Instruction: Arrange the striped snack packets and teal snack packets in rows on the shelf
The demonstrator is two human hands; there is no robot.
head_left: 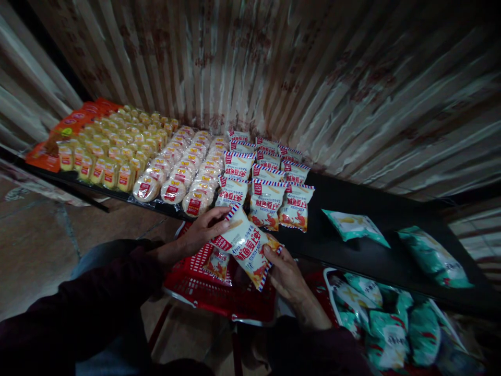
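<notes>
Between my two hands is a white snack bag (247,245) with red lettering and striped ends, tilted above a red plastic basket (183,287). My left hand (203,230) grips its upper left end, thumb on the front. At the lower right end, my right hand (284,269) is closed on the bag's edge. Another snack bag of the same kind (217,262) lies inside the basket, partly hidden. Just beyond my hands, matching snack bags (266,201) stand in rows on a black shelf (329,250).
Left along the shelf sit rows of round wrapped crackers (172,192), small yellow packets (105,172) and orange packaging (49,151). Two green snack bags (356,227) lie on the right. Below them, a basket (332,297) holds several green bags. A pleated curtain (250,68) hangs behind.
</notes>
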